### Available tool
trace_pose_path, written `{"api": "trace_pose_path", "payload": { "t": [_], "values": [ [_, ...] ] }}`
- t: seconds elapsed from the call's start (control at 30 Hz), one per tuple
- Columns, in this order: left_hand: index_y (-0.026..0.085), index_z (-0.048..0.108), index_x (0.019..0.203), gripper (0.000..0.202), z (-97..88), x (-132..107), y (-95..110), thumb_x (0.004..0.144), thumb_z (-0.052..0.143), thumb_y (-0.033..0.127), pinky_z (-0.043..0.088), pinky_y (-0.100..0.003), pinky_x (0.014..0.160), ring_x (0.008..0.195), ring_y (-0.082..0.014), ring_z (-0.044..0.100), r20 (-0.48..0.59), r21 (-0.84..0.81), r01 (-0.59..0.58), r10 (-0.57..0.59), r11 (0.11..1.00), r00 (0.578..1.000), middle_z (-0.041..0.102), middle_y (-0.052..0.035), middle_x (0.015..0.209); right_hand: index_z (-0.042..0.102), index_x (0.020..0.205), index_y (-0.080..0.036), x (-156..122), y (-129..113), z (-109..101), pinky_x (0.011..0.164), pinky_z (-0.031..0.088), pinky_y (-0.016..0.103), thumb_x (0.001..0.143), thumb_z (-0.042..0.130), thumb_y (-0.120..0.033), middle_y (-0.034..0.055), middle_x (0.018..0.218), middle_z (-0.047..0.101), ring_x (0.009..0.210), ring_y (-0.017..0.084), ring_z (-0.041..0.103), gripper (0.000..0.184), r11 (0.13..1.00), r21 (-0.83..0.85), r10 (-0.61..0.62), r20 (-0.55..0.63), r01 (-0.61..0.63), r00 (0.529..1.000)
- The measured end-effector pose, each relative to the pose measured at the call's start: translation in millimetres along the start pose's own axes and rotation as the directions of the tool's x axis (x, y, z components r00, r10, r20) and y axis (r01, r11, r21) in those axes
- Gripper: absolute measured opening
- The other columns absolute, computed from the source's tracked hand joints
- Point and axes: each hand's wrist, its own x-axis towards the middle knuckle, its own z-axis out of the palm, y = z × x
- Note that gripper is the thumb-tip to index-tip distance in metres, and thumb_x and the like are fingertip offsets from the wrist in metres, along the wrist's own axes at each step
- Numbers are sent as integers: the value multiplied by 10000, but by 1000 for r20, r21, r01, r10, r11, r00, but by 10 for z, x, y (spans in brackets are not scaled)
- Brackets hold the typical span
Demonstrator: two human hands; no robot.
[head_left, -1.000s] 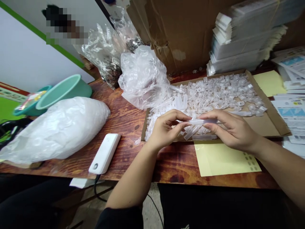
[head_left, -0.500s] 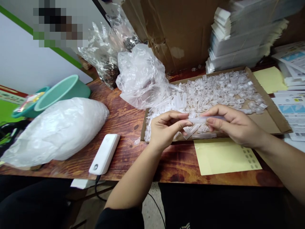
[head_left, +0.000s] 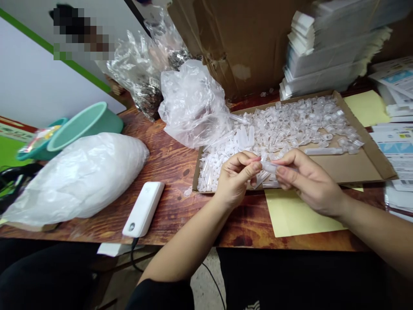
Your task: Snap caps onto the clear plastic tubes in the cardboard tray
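A translucent plastic tube (head_left: 269, 167) lies level between my two hands, above the front edge of a shallow cardboard tray (head_left: 351, 168). My right hand (head_left: 309, 181) pinches the tube's right part between thumb and fingers. At the tube's left end, the thumb and fingertips of my left hand (head_left: 240, 174) are closed on it; whether they also grip a small part there is hidden. Small clear plastic caps (head_left: 290, 122) fill the tray's back and right. Small white plastic pieces (head_left: 213, 165) are heaped at its left. Another tube (head_left: 324, 151) rests in the tray, right of my hands.
Left on the wooden table are a white power bank (head_left: 143, 209) with a cable, a stuffed white plastic bag (head_left: 87, 176) and a green basin (head_left: 84, 125). A crumpled clear bag (head_left: 195, 105) touches the tray. Yellow paper (head_left: 300, 213) lies in front; card stacks (head_left: 332, 51) stand behind.
My left hand has moved right, closer to my right hand, and the tube now tilts slightly down to the right. A tube lying in the tray is more exposed.
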Motion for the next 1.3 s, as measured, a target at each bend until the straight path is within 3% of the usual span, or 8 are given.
{"api": "trace_pose_path", "payload": {
  "t": [0.17, 0.27, 0.4, 0.6, 0.83, 0.97, 1.17, 1.3],
  "values": [
    [179, 665, 771, 450, 51, 60, -123, 651, 945, 511, 481, -141, 466, 662, -60, 634, -82, 9, 17, -16, 1000, 996, 742, -8, 1004, 487, 939, -251, 87, 25, 94, 552, 367, 261, 899, 695, -651, -78, 645, 447, 566, 106, 416, 453, 993, 89, 75, -50, -70, 996],
    [190, 685, 832, 403, 117, 35, -126, 734, 889, 523, 592, -204, 683, 896, -131, 722, -9, 19, 29, -29, 999, 1000, 761, -32, 1128, 458, 915, -255, 100, 15, 97, 630, 420, 298, 991, 534, -666, -37, 717, 507, 657, 140, 501, 426, 956, -284, -100, -60, 79, 993],
    [200, 611, 849, 355, 107, 8, -3, 796, 858, 450, 620, -308, 868, 1048, -183, 735, 34, -60, 38, -36, 997, 999, 773, -27, 1119, 572, 843, -227, 179, -85, -210, 755, 457, 370, 1056, 390, -553, 66, 903, 605, 857, 213, 571, 430, 665, -703, -189, 166, 251, 968],
    [217, 512, 886, 462, -114, 143, 66, 804, 819, 553, 412, -161, 433, 459, -41, 469, -42, 73, -28, 31, 997, 999, 628, 68, 711, 603, 825, -227, 293, -207, -698, 684, 437, 339, 910, 588, -413, 63, 853, 653, 770, 216, 593, 205, 324, -942, 191, 152, 84, 970],
    [223, 465, 1005, 406, -208, 130, -69, 892, 739, 501, 326, -181, 445, 486, -42, 411, 61, 276, -88, 74, 957, 995, 602, 65, 771, 645, 905, -219, 209, -148, -658, 738, 486, 364, 924, 567, -355, 89, 953, 718, 869, 257, 662, 158, 194, -975, 303, 165, 109, 939],
    [246, 375, 1039, 404, -217, 100, -81, 933, 700, 462, 325, -199, 474, 494, -61, 422, 179, 306, -71, 16, 949, 984, 647, 68, 768, 723, 938, -221, 193, -221, -685, 785, 520, 408, 913, 556, -310, 93, 962, 739, 906, 274, 682, 191, 278, -953, 234, 190, 122, 953],
    [249, 367, 1010, 399, -190, 49, -111, 954, 696, 466, 474, -257, 688, 697, -111, 633, 288, 333, -73, -27, 940, 957, 706, 24, 809, 730, 975, -272, 168, -285, -463, 712, 586, 362, 858, 772, -446, 25, 936, 742, 796, 202, 693, 213, 774, -630, -251, -210, 65, 945],
    [243, 402, 1022, 349, -164, -11, -127, 968, 679, 449, 510, -304, 789, 811, -151, 704, 345, 397, -60, -88, 916, 935, 715, 0, 843, 765, 954, -292, 133, -218, -287, 768, 620, 406, 847, 805, -376, 27, 963, 744, 840, 213, 704, 142, 831, -527, -290, -136, 179, 947]
  ]
}}
